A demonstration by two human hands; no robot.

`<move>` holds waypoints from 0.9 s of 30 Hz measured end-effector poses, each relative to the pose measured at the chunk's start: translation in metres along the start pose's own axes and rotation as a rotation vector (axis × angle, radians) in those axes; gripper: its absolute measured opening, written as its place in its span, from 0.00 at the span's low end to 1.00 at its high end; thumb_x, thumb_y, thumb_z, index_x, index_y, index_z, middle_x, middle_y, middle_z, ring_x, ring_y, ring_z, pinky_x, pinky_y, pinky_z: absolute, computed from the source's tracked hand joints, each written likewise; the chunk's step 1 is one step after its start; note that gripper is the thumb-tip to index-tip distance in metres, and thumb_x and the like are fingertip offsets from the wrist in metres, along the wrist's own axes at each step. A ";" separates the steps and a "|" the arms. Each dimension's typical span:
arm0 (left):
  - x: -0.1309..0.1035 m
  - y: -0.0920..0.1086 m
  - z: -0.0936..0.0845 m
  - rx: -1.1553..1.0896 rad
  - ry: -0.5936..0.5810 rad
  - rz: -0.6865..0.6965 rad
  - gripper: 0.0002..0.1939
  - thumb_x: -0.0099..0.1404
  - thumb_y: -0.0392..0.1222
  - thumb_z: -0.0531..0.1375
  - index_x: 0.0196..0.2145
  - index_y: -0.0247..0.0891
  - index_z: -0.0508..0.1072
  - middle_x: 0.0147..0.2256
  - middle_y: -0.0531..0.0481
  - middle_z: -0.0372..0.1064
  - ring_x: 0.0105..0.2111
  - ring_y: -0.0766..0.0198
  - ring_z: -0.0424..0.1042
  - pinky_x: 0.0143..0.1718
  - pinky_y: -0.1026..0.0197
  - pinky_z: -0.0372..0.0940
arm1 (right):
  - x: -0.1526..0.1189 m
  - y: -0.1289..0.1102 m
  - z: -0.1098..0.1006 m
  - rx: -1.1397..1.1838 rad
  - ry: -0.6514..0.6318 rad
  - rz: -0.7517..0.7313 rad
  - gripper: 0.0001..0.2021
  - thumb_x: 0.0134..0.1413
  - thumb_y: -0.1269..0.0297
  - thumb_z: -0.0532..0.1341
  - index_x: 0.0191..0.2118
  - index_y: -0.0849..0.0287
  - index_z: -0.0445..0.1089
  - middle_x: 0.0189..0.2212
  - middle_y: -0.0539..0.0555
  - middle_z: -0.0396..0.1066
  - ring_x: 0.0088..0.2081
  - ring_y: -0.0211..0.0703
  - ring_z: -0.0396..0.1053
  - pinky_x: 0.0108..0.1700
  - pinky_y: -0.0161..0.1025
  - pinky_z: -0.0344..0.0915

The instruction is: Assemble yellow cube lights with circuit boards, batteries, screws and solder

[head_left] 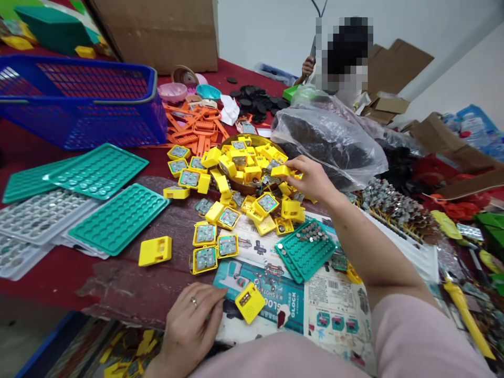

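My right hand (313, 178) pinching a boxy yellow plastic case (280, 171), my left hand (193, 318), grip unclear, near a square yellow plastic box (251, 303)

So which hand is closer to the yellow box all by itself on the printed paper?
Left. The left hand is just beside that lone yellow box. The right hand is farther off, by the pile, holding another box.

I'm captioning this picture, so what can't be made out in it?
From the head view:
- Floor of the round brown bowl: under heaped yellow plastic boxes.
- Left end of the blue plastic basket: cut off by the edge.
- Fine print on the white paper sheet: too small.
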State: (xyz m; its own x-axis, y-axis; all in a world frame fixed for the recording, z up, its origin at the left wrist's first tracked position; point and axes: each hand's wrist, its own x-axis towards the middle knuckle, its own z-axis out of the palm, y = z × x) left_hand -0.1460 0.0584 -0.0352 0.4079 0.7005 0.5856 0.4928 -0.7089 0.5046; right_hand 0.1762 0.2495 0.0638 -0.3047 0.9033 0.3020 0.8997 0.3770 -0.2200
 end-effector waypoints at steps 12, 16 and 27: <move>0.003 0.000 -0.001 -0.007 -0.024 -0.014 0.10 0.66 0.26 0.56 0.41 0.35 0.72 0.32 0.50 0.76 0.35 0.66 0.74 0.45 0.61 0.66 | -0.067 -0.013 0.017 -0.244 0.118 -0.342 0.17 0.64 0.58 0.58 0.54 0.61 0.69 0.48 0.61 0.75 0.48 0.47 0.72 0.49 0.44 0.71; 0.002 -0.002 -0.001 -0.013 -0.063 0.020 0.10 0.67 0.27 0.56 0.43 0.35 0.72 0.33 0.49 0.76 0.36 0.65 0.75 0.45 0.60 0.66 | -0.081 -0.026 0.010 -0.225 0.048 -0.173 0.21 0.64 0.54 0.58 0.58 0.59 0.67 0.57 0.63 0.70 0.56 0.52 0.68 0.55 0.52 0.68; -0.020 -0.042 0.005 0.016 -0.189 0.250 0.10 0.69 0.40 0.56 0.47 0.37 0.71 0.39 0.41 0.75 0.38 0.48 0.74 0.46 0.42 0.65 | -0.225 -0.096 -0.020 -0.424 0.068 -0.113 0.11 0.67 0.64 0.53 0.48 0.57 0.71 0.50 0.55 0.76 0.40 0.39 0.73 0.41 0.39 0.67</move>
State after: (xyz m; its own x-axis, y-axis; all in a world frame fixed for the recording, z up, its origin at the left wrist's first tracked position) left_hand -0.1710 0.0746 -0.0717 0.6529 0.5084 0.5615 0.3706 -0.8609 0.3486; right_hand 0.1646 0.0057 0.0349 -0.4001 0.8404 0.3655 0.9148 0.3426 0.2139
